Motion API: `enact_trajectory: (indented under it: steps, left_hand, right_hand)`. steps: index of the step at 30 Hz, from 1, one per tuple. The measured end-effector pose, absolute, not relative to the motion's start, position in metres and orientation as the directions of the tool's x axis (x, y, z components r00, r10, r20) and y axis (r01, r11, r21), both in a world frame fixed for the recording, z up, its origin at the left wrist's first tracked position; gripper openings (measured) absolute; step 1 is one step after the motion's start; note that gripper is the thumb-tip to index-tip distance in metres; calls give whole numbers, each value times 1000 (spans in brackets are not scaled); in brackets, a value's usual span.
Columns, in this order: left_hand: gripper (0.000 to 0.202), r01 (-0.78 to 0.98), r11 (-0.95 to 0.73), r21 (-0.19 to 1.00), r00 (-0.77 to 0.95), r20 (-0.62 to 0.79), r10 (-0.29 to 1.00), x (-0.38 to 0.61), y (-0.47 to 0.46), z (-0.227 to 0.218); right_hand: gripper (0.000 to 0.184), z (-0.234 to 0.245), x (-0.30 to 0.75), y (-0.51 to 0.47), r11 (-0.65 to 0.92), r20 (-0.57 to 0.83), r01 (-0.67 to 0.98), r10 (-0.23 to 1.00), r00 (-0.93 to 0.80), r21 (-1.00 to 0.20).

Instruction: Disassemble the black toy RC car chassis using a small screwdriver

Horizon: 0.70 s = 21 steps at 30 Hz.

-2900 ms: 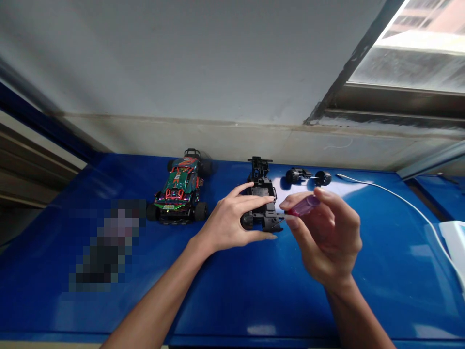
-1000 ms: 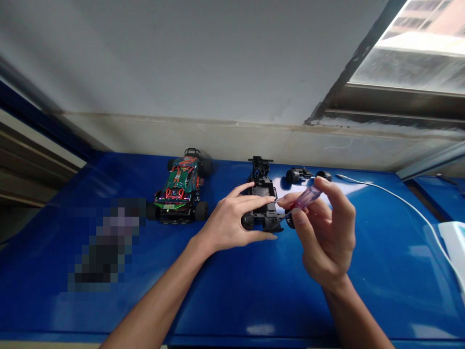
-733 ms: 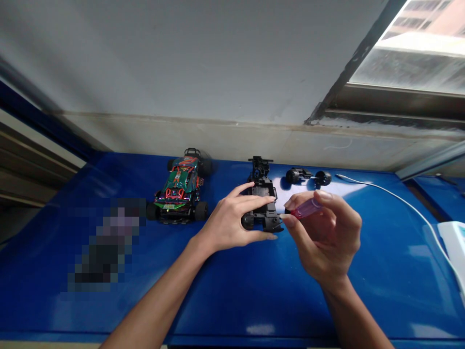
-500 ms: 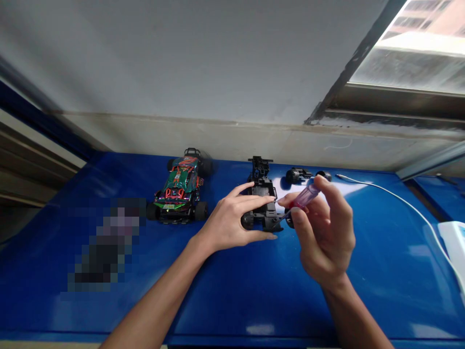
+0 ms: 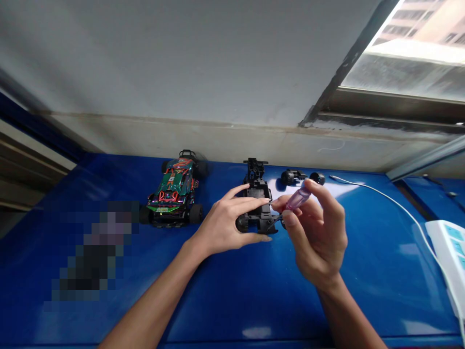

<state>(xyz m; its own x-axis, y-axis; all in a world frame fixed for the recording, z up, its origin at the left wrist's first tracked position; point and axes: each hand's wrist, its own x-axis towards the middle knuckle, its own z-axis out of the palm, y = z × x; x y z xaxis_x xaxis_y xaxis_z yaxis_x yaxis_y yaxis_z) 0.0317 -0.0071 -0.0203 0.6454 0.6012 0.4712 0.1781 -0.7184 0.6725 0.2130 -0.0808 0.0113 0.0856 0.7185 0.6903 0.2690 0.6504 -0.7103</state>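
A black toy car chassis (image 5: 257, 194) lies on the blue table, pointing away from me. My left hand (image 5: 232, 220) grips it from the left, fingers stretched across its top and thumb along its near end. In my right hand (image 5: 317, 228) is a screwdriver (image 5: 298, 198) with a clear pinkish-purple handle, pinched between thumb and fingers. Its thin shaft slants down to the left, and the tip meets the chassis near its close right corner. The fingers partly hide the wheel on that side.
A green and orange toy car (image 5: 174, 189) stands to the left, beside a blurred-out patch. Behind my right hand lies a black wheel-and-axle part (image 5: 290, 177). A white cable (image 5: 385, 191) runs toward a white power strip (image 5: 445, 252) at right. The wall borders the table's far edge.
The whole view has shifted slightly, so everything sits a bit further left. Both hands keep their hold, with the screwdriver tip still at the near right corner of the chassis.
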Motion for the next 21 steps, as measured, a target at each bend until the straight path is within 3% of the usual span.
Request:
enact_trajectory:
  steps: [9, 21]
  left_hand:
    - [76, 196, -716, 670, 644, 463, 609, 32, -7, -21]
    - [77, 203, -713, 671, 639, 461, 616, 30, -7, -22]
  right_hand:
    - [75, 10, 215, -82, 630, 702, 348, 700, 132, -694]
    - [68, 16, 213, -83, 655, 714, 292, 671, 198, -697]
